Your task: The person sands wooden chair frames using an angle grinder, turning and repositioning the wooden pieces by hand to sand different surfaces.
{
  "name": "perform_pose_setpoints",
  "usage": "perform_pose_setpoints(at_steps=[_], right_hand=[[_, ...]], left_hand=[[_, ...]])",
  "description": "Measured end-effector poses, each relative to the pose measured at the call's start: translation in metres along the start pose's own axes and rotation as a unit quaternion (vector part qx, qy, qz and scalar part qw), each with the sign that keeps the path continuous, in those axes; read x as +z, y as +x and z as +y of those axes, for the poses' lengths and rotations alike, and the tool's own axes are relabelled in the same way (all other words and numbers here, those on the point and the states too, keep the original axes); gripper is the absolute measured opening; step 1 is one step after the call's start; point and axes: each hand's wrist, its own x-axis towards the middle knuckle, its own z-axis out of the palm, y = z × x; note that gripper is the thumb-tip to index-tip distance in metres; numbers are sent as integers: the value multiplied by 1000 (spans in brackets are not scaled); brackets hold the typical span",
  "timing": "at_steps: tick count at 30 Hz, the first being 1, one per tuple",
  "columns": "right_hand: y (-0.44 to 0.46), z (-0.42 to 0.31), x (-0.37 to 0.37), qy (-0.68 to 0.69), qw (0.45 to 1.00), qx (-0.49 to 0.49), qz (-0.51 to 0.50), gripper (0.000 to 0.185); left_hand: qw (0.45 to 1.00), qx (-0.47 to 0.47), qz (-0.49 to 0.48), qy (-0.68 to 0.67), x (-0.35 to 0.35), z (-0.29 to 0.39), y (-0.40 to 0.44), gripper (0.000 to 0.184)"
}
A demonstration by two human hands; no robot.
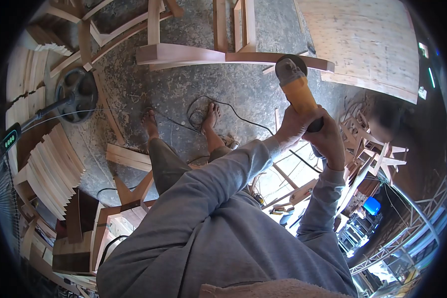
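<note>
A yellow and black angle grinder [299,93] is held in both hands, its round head over the right part of a curved wooden rail [198,53]. My left hand [295,126] wraps round the grinder's body. My right hand [330,139] closes round its rear end, close beside the left. The rail belongs to a wooden frame whose uprights reach toward the top of the view. Whether the disc touches the wood cannot be made out.
A black cable [243,118] loops over the floor by my bare feet. Stacked curved wood pieces [57,166] and a black wheel [77,94] stand left. A large wooden board [367,44] lies upper right, with piled wooden parts [370,144] below it.
</note>
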Motion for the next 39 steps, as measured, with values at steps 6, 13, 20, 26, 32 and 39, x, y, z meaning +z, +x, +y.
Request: perform_pose_setpoints(at_steps=[6,13,20,26,32,39], right_hand=[[-18,0,-25,31,999,29,19,62],[-48,23,-51,113,990,16,77,51],[-35,17,-40,131,988,41,68,48],[20,-7,21,9,998,-31,50,58],[46,-26,64,51,998,-26,-2,56],[70,-39,105,52,998,-38,-29,52]], left_hand=[[999,12,-22,21,25,-16,0,34],[997,4,-25,68,67,-23,-1,45],[996,5,-29,88,53,-15,11,49],[999,47,-7,25,-15,18,19,42],[999,34,-5,6,-67,46,21,24],[998,40,35,-38,-102,75,17,37]])
